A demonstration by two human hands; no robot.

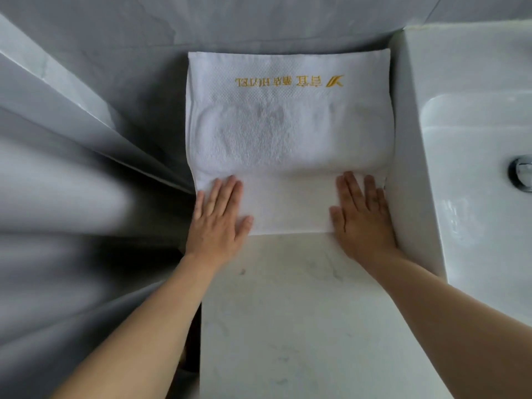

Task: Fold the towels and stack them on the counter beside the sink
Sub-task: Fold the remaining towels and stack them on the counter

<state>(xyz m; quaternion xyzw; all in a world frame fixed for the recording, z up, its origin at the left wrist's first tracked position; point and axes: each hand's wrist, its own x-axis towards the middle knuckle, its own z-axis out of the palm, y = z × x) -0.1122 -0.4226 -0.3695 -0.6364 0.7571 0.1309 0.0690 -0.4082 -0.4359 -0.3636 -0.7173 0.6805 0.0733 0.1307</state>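
Note:
A white towel (pixel 288 133) with gold embroidered lettering lies spread flat on the pale marble counter (pixel 302 312), its far edge against the back wall. My left hand (pixel 218 220) presses flat on the towel's near left corner, fingers straight. My right hand (pixel 362 217) presses flat on the near right corner, close to the sink's side wall. A plain smooth band runs along the towel's near edge between my hands.
A white sink (pixel 475 139) stands raised to the right of the counter, with a chrome drain fitting (pixel 521 172) at the frame's right edge. Grey tiled walls close in at the back and left. A dark gap runs along the counter's left edge.

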